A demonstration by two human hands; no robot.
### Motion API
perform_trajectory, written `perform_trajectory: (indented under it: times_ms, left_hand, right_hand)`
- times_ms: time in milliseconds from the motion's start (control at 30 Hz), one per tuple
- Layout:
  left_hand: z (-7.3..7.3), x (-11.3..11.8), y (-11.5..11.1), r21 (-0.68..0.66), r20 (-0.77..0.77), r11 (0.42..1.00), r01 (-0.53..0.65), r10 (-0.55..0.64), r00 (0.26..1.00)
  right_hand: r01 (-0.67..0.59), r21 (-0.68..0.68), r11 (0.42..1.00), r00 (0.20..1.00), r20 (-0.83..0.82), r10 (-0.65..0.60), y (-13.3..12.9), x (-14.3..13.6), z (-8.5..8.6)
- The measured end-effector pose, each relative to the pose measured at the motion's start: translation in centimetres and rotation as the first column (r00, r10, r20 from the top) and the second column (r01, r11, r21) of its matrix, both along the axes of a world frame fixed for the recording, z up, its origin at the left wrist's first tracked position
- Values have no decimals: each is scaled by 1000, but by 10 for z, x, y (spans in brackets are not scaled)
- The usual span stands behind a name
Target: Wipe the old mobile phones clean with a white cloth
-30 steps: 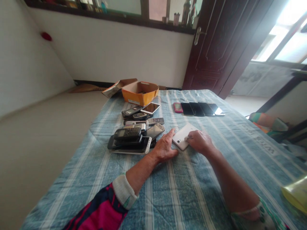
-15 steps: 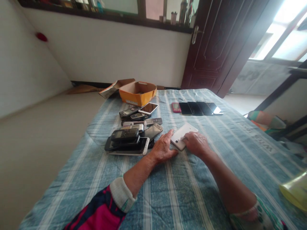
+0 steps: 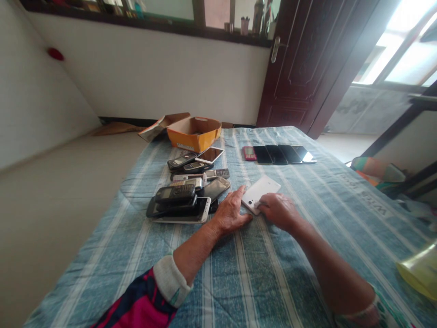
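Observation:
A white smartphone [image 3: 264, 186] lies back up on the cloth, its camera end toward me. My left hand [image 3: 232, 214] rests at its left edge, thumb and fingers apart around the near corner. The fingers of my right hand [image 3: 278, 210] are pinched together on the phone's back near the camera. A small pale bit shows at those fingertips; I cannot make out what it is. Left of my left hand is a pile of old phones, with a black keypad phone [image 3: 174, 193] on top of a white-edged smartphone [image 3: 201, 210].
Farther back, a row of dark smartphones [image 3: 280, 155] lies beside a small pink-edged item [image 3: 249, 153], which is blurred. An open orange cardboard box [image 3: 194, 136] stands at the far left. A striped blue cloth [image 3: 225, 282] covers the surface. Something yellow and translucent [image 3: 418, 269] sits at the right edge.
My right hand has slid slightly down and left across the phone's back, toward the near corner. My left hand stays at the phone's edge. The whole view has shifted slightly.

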State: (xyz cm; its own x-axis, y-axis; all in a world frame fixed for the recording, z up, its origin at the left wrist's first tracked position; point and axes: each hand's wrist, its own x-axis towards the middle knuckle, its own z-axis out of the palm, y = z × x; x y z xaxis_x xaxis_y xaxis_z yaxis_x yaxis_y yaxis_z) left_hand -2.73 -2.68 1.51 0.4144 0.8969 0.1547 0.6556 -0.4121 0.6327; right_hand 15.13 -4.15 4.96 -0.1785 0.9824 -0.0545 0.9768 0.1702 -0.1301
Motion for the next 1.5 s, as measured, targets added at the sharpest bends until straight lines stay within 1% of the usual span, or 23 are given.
perform_trajectory:
  times_ms: [67,267,333,400,467,500,600,667,800,833,1000,1067,1200,1233,1367,1400,1433,1500]
  left_hand:
    - [0,0,0,7,-5,1000,3,-3,1000]
    - [0,0,0,25,-11,1000,0,0,1000]
    - [0,0,0,24,-12,1000,2,-1,1000]
    - [0,0,0,20,-18,1000,-1,1,1000]
    - [0,0,0,17,-23,1000,-6,6,1000]
    - [1,0,0,17,-26,1000,-7,7,1000]
    - [2,1,0,21,-33,1000,-3,3,999]
    - [2,0,1,28,-31,1000,-1,2,1000]
    - [1,0,1,32,-29,999,2,-2,1000]
    - [1,-1,1,31,-31,1000,2,-1,1000]
    - [2,0,1,25,-44,1000,-1,2,999]
    - [2,0,1,24,-45,1000,-2,3,999]
    - [3,0,0,21,-54,1000,-9,10,998]
    - [3,0,0,21,-56,1000,-9,10,998]
    - [3,0,1,35,-53,999,-8,10,999]
    - [3,0,1,38,-51,999,-9,11,999]
    - [3,0,1,40,-50,999,-9,11,999]
    - [3,0,2,39,-46,999,-9,10,999]
  right_hand:
    - [-22,12,1000,1000,5,22,-2,-2,-1]
    - [87,49,995,996,31,-88,3,3,-1]
    - [56,40,998,998,19,-57,1,3,-2]
    - [0,33,999,1000,7,0,-1,1,-3]
    - [-16,31,999,1000,8,16,0,0,-3]
    - [1,35,999,1000,12,-2,1,0,-3]
    - [110,53,993,993,31,-111,7,3,0]
    - [135,56,989,990,31,-137,9,5,1]
    - [17,28,999,1000,0,-17,5,1,0]
    - [4,27,1000,1000,1,-4,4,0,0]
    - [94,48,994,995,23,-95,9,2,2]
    - [78,36,996,997,12,-79,10,2,2]
    - [6,-2,1000,1000,2,-6,7,2,1]
    - [16,1,1000,1000,4,-16,7,2,2]
    - [125,25,992,992,9,-125,11,4,3]
    - [133,27,991,991,6,-133,11,4,3]
    - [125,26,992,992,-1,-125,10,3,3]
    - [67,24,997,998,-24,-66,5,1,3]
